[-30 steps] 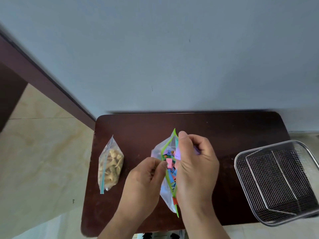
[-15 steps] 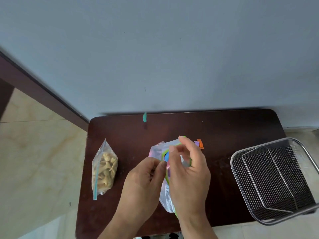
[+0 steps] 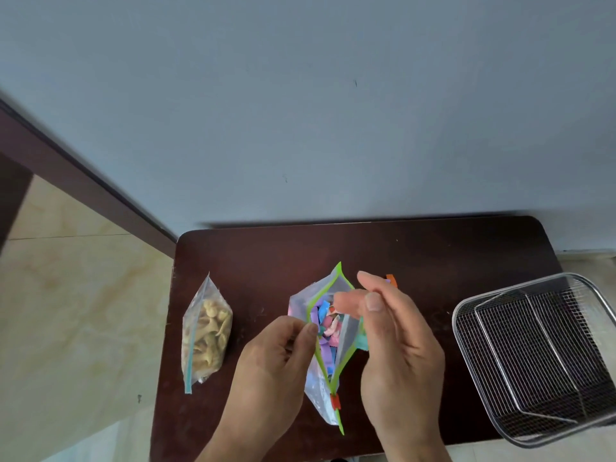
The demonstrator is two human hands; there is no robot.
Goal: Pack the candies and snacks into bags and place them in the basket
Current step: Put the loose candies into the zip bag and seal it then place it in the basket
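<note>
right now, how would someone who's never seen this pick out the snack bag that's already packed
Start at the dark wooden table against the blue wall and go to its left edge. The bag of pale snacks lies there alone, away from both hands. Unlike the green-rimmed candy bag held open mid-table, its contents are beige and its strip is blue.

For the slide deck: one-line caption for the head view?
Left hand holds open the green-zip candy bag beside right hand; snack bag, empty wire basket flank.

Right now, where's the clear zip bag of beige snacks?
In the head view, the clear zip bag of beige snacks lies at the dark wooden table's left edge, left of the left hand.
</note>
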